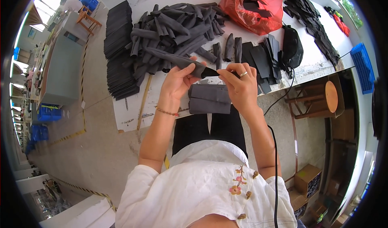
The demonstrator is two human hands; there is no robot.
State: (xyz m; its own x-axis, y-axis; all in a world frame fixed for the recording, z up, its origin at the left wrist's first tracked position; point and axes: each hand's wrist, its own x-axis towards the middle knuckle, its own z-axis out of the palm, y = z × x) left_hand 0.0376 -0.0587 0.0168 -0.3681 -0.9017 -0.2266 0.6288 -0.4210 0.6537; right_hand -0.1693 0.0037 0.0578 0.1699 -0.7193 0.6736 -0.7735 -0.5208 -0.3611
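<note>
My left hand is closed around one end of a dark grey fabric tube, its thumb on top. A thin black flat piece shows at the tube's mouth, pinched at its other end by my right hand, which wears a ring. How far it reaches inside the tube is hidden. Just below my hands, folded dark grey fabric pieces lie at the table's near edge. Beyond them is a heap of similar tubes, with several separate tubes beside it. Black flat strips lie to the right.
A tall row of stacked grey pieces lines the white table's left side, near a wooden stick. A red plastic bag and a black pouch are on the right. A black cable hangs past my right arm, near a wooden stool.
</note>
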